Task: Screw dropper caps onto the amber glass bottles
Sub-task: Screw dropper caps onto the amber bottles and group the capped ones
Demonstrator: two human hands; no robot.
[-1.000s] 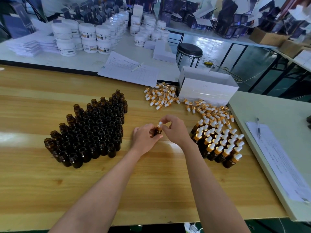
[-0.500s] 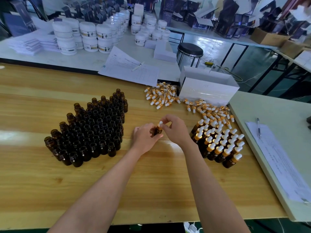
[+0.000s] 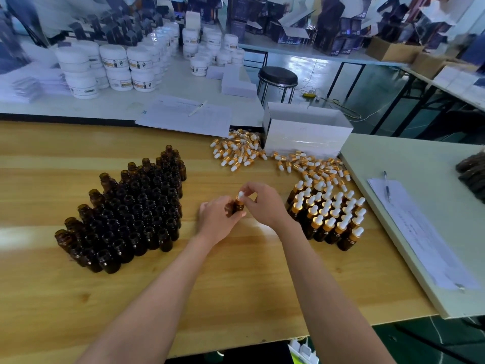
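At the middle of the wooden table [image 3: 236, 285] my left hand [image 3: 219, 219] grips a small amber bottle [image 3: 238, 207], mostly hidden by my fingers. My right hand [image 3: 265, 203] pinches the gold-and-white dropper cap [image 3: 240, 195] sitting on that bottle's neck. A block of several open amber bottles [image 3: 131, 211] stands to the left. Several capped bottles [image 3: 328, 216] stand in rows to the right. Loose dropper caps [image 3: 265, 156] lie scattered behind my hands.
A white open box [image 3: 307, 132] sits behind the loose caps. A pale board [image 3: 420, 166] with papers [image 3: 420, 232] and a pen [image 3: 386, 183] adjoins the table's right side. White jars [image 3: 112, 67], papers and a black stool [image 3: 278, 77] lie beyond.
Both hands stay at the same bottle; my right fingers have shifted slightly around the cap. The piles have not moved.
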